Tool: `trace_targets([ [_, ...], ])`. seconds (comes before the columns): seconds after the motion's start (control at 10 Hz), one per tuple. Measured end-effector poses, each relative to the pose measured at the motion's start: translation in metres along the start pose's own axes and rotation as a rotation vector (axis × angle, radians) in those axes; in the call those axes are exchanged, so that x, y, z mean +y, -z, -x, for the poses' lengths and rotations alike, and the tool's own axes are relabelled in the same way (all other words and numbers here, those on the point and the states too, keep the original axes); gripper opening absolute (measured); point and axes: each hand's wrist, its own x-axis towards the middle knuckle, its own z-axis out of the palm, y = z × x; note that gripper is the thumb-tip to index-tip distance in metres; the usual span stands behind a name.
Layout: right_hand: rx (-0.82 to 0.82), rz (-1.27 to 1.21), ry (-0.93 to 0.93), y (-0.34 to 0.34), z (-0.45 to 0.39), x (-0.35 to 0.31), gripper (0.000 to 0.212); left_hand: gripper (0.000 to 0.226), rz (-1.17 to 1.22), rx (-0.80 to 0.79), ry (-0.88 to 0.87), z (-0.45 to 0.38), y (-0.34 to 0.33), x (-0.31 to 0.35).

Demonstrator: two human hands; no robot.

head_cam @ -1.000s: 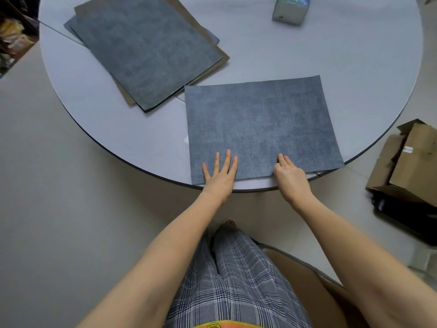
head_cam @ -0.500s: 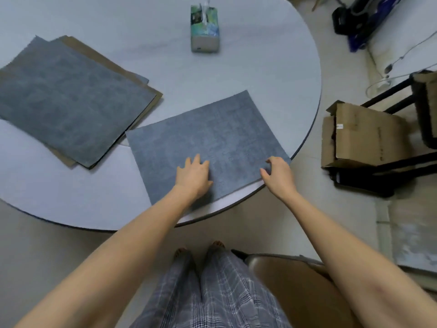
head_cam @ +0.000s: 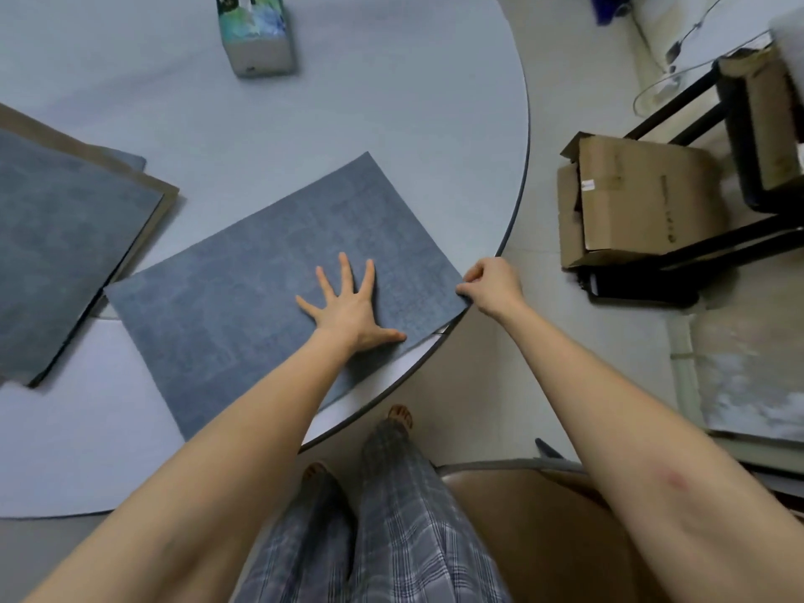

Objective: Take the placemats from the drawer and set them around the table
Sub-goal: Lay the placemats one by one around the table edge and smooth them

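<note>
Placemat [head_cam: 269, 289] mid-frame looks thin, floppy; left hand [head_cam: 348, 306] flat on it, right hand [head_cam: 491, 285] pinching right corner, best grip point.

Soft, even, cool indoor light is seen; faint shadows lie under the forearms. The round pale grey worktop [head_cam: 391, 102] is bowed by wide-angle distortion, and the frame's edges are blurred.

One placemat [head_cam: 243, 306] lies alone; a stack of placemats [head_cam: 61, 250], count unclear; one tissue box [head_cam: 256, 34]; one tabletop [head_cam: 391, 102]; two cardboard boxes [head_cam: 631, 198].
</note>
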Motion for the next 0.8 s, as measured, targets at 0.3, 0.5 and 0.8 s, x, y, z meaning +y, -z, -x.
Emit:
trace_targets([
  [0.3, -0.101, -0.197, 0.004, 0.014, -0.027, 0.004, 0.008, 0.128, 0.056, 0.035, 0.034, -0.011, 0.003, 0.005],
  [0.5, -0.099, -0.198, -0.021, 0.011, -0.031, 0.005, 0.015, 0.127, 0.057, 0.055, 0.029, -0.011, 0.004, 0.005],
  [0.8, -0.093, -0.190, -0.032, 0.009, -0.034, 0.004, 0.021, 0.127, 0.050, 0.074, 0.017, -0.010, 0.003, 0.003],
])
